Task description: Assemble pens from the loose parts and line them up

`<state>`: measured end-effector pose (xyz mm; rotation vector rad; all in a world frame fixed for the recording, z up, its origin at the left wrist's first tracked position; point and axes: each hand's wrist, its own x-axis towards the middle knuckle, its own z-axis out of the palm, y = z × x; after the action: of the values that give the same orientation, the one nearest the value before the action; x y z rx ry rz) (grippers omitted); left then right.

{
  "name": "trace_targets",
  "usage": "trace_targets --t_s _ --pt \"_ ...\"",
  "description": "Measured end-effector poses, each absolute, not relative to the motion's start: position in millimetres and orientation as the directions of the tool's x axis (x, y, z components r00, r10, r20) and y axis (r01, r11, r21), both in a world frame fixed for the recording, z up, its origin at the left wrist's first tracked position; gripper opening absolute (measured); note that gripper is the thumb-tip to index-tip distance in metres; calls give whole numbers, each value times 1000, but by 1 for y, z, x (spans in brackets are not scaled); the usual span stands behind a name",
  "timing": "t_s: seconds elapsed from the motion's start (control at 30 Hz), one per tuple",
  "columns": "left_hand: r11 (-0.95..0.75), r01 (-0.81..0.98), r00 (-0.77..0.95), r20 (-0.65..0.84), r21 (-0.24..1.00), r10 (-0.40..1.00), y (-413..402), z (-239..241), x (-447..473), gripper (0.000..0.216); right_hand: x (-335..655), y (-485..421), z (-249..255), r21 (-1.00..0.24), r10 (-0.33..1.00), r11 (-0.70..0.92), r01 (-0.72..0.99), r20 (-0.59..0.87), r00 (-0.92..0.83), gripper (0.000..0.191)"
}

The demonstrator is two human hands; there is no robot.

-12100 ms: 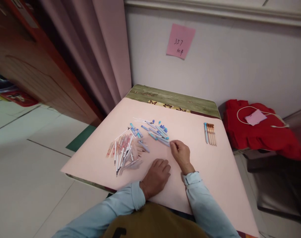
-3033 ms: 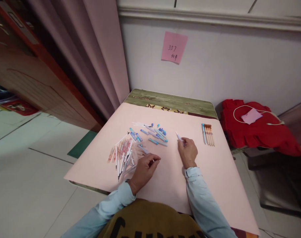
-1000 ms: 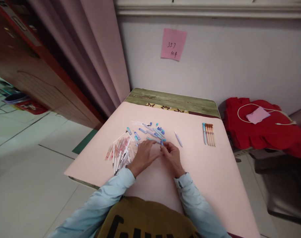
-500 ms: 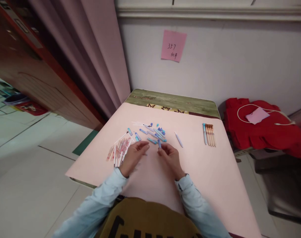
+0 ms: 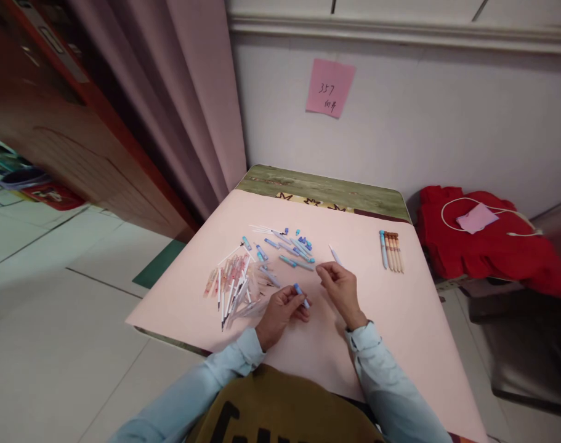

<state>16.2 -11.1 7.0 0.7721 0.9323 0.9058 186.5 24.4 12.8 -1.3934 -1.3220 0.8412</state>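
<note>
Blue piece [image 5: 300, 293] in left hand [image 5: 280, 314]

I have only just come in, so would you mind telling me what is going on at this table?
A person is handling pen parts at a pink-covered table. The left hand holds a short blue piece. The right hand is beside a pale pen piece; whether it grips anything is hard to tell. Loose blue parts lie beyond the hands, white sticks are heaped to the left, and five pens lie side by side at the right.
</note>
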Motion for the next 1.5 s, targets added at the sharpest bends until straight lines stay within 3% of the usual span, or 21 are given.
trace_targets --t_s 0.17,0.27,0.63,0.93,1.17,1.33,1.4,1.5 --pt "506 -421 497 -275 753 823 -6 4 3 27 181 51 10 -799 952 288 529 301 -64 16" --pt "575 -449 582 -265 684 769 -4 3 -6 25 165 63 4 -683 919 393 616 309 -243 13" --pt "631 -302 771 -206 715 602 -4 -1 -13 24 128 81 -5 -469 767 624 625 218 -603 21" --pt "624 -308 755 -214 718 620 -5 4 -12 22 122 80 -4 -407 754 635 656 144 -641 24" --pt "654 -363 735 -228 664 639 -4 4 -10 21 123 73 0 -256 855 511 820 57 -515 25" --pt "674 -390 731 -235 627 641 -3 0 -10 22 139 60 -2 -300 907 420 857 94 -411 18" --pt "671 -437 685 -262 600 680 -1 -2 -7 22 151 53 -2 -452 952 306 838 164 -259 16" --pt "627 -563 556 -316 537 769 7 -4 1 20 170 40 6 -766 980 141 627 197 20 13"
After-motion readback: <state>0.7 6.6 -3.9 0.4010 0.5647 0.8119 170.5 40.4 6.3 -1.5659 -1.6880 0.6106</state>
